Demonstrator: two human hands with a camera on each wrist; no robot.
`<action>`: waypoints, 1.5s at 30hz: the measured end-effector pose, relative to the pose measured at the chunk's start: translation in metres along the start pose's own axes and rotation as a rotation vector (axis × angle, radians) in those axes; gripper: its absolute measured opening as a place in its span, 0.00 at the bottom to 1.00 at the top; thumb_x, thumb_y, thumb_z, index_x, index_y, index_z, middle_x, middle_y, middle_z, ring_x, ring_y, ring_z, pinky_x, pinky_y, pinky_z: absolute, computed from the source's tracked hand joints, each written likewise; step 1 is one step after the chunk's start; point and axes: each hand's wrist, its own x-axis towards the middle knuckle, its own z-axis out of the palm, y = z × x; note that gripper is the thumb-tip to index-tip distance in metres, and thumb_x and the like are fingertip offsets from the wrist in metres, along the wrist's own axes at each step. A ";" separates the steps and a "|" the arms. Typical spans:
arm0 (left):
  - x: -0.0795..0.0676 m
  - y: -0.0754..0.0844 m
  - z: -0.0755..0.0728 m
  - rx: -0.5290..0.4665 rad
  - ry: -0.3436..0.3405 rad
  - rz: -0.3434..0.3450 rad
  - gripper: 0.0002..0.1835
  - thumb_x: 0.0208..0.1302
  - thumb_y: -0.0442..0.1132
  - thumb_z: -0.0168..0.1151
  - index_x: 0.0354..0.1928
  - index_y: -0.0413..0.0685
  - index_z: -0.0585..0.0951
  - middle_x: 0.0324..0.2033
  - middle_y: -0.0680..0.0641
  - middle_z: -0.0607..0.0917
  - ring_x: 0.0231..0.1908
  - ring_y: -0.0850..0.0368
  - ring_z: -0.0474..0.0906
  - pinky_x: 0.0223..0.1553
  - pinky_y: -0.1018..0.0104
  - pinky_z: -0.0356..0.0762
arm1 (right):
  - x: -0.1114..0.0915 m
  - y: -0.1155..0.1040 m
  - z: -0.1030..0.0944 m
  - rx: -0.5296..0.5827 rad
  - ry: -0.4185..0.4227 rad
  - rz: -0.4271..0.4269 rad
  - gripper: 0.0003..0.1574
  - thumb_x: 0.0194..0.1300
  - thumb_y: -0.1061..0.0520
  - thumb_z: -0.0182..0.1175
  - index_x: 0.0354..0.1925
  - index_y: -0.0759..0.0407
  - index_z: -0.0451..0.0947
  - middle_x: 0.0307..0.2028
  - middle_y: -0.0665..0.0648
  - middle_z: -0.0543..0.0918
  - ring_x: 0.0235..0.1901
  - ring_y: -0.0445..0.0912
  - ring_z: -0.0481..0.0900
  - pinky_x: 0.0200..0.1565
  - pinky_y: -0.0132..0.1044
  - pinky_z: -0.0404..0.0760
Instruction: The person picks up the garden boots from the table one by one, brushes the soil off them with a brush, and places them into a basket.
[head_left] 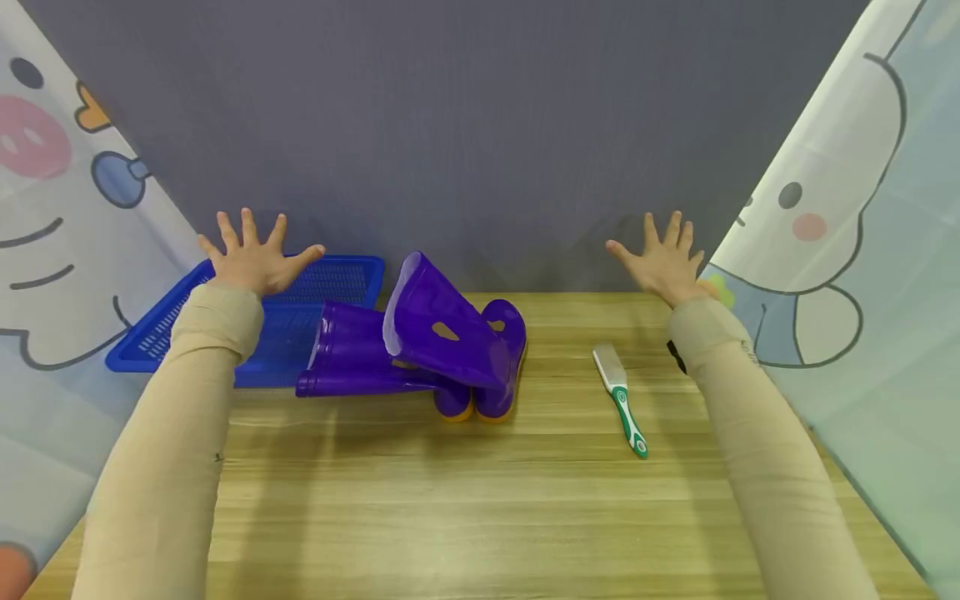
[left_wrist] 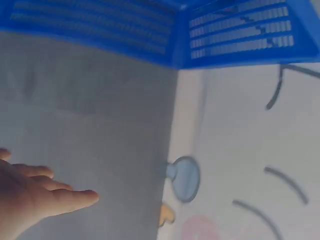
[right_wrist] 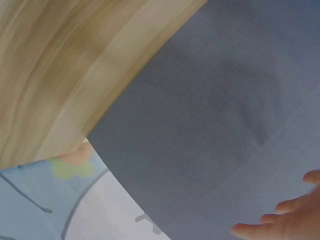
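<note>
Two boots [head_left: 468, 354] lay on the table [head_left: 450, 500] between the basket [head_left: 283, 346] and the tool [head_left: 619, 398], while my left hand [head_left: 257, 265] was raised near the basket and my right hand [head_left: 665, 268] to the right of the tool, fingers of both spread apart.
</note>
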 end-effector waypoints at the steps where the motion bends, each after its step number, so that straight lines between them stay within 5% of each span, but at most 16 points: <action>1: -0.002 0.002 -0.005 -0.002 -0.013 0.008 0.54 0.49 0.80 0.20 0.69 0.50 0.32 0.63 0.28 0.23 0.59 0.28 0.10 0.52 0.26 0.17 | -0.001 0.000 -0.002 -0.012 0.009 -0.007 0.60 0.55 0.19 0.28 0.70 0.54 0.27 0.67 0.67 0.20 0.65 0.66 0.19 0.57 0.73 0.33; 5: -0.015 0.010 -0.025 0.014 0.022 0.060 0.52 0.55 0.76 0.27 0.70 0.43 0.43 0.66 0.25 0.38 0.63 0.24 0.27 0.58 0.28 0.31 | -0.006 -0.006 -0.013 -0.054 0.083 -0.077 0.54 0.61 0.26 0.32 0.69 0.63 0.43 0.69 0.70 0.36 0.67 0.67 0.33 0.60 0.68 0.46; 8: -0.030 0.017 -0.040 -0.009 0.134 0.101 0.45 0.60 0.69 0.37 0.67 0.39 0.54 0.64 0.27 0.53 0.62 0.24 0.47 0.56 0.30 0.49 | -0.013 -0.012 -0.021 -0.056 0.174 -0.139 0.44 0.65 0.35 0.41 0.65 0.66 0.57 0.68 0.69 0.50 0.65 0.66 0.48 0.58 0.66 0.57; 12: -0.055 0.033 -0.053 -0.092 0.300 0.162 0.34 0.63 0.58 0.45 0.63 0.40 0.65 0.61 0.31 0.65 0.56 0.28 0.61 0.49 0.32 0.60 | -0.023 -0.019 -0.027 0.012 0.262 -0.195 0.32 0.65 0.47 0.47 0.59 0.67 0.66 0.62 0.69 0.63 0.59 0.66 0.61 0.55 0.63 0.62; 17: -0.092 0.057 -0.046 -0.121 0.562 0.341 0.24 0.60 0.47 0.55 0.54 0.40 0.75 0.51 0.36 0.78 0.48 0.34 0.72 0.39 0.38 0.69 | -0.042 -0.018 -0.023 0.195 0.326 -0.251 0.24 0.64 0.53 0.51 0.53 0.68 0.72 0.54 0.69 0.71 0.51 0.64 0.70 0.52 0.58 0.68; 21: -0.117 0.068 -0.032 -0.164 0.619 0.460 0.20 0.56 0.42 0.60 0.51 0.42 0.77 0.47 0.40 0.81 0.46 0.39 0.75 0.37 0.43 0.72 | -0.058 -0.013 -0.017 0.345 0.295 -0.240 0.21 0.64 0.55 0.52 0.51 0.67 0.74 0.50 0.68 0.74 0.48 0.61 0.73 0.50 0.53 0.73; 27: -0.143 0.075 -0.015 -0.335 0.617 0.570 0.21 0.52 0.36 0.64 0.51 0.43 0.77 0.42 0.43 0.83 0.45 0.45 0.78 0.41 0.51 0.73 | -0.084 -0.001 -0.015 0.443 0.073 -0.180 0.29 0.67 0.45 0.47 0.57 0.62 0.70 0.54 0.66 0.75 0.52 0.59 0.73 0.51 0.53 0.72; 30: -0.153 0.080 -0.002 -0.527 0.580 0.585 0.23 0.49 0.30 0.66 0.51 0.43 0.77 0.40 0.44 0.84 0.44 0.59 0.78 0.46 0.66 0.73 | -0.095 0.006 -0.014 0.465 -0.040 -0.174 0.32 0.68 0.42 0.45 0.61 0.61 0.65 0.57 0.66 0.72 0.53 0.54 0.72 0.53 0.53 0.70; 34: -0.160 0.087 0.017 -0.896 0.434 0.494 0.22 0.52 0.27 0.63 0.51 0.40 0.76 0.43 0.50 0.83 0.45 0.72 0.75 0.50 0.79 0.71 | -0.104 0.013 -0.010 0.490 -0.095 -0.178 0.31 0.68 0.44 0.45 0.61 0.63 0.65 0.58 0.66 0.71 0.45 0.32 0.73 0.51 0.40 0.73; 37: -0.164 0.089 0.030 -1.084 0.322 0.391 0.23 0.56 0.29 0.61 0.55 0.40 0.72 0.48 0.55 0.79 0.50 0.69 0.74 0.51 0.76 0.72 | -0.109 0.013 -0.006 0.492 -0.125 -0.165 0.30 0.68 0.45 0.46 0.59 0.63 0.66 0.58 0.65 0.71 0.40 0.22 0.68 0.49 0.33 0.73; 41: -0.164 0.093 0.040 -1.181 0.210 0.329 0.30 0.58 0.30 0.59 0.63 0.41 0.62 0.59 0.48 0.70 0.60 0.60 0.66 0.56 0.77 0.68 | -0.117 0.012 0.001 0.521 -0.162 -0.144 0.31 0.68 0.44 0.46 0.60 0.63 0.66 0.59 0.65 0.70 0.48 0.39 0.74 0.53 0.45 0.72; 45: -0.161 0.102 0.046 -1.264 0.083 0.261 0.39 0.58 0.30 0.59 0.68 0.43 0.50 0.68 0.45 0.56 0.68 0.53 0.52 0.64 0.71 0.59 | -0.123 0.013 0.005 0.532 -0.208 -0.125 0.33 0.68 0.43 0.45 0.62 0.63 0.63 0.61 0.66 0.68 0.57 0.59 0.68 0.57 0.56 0.66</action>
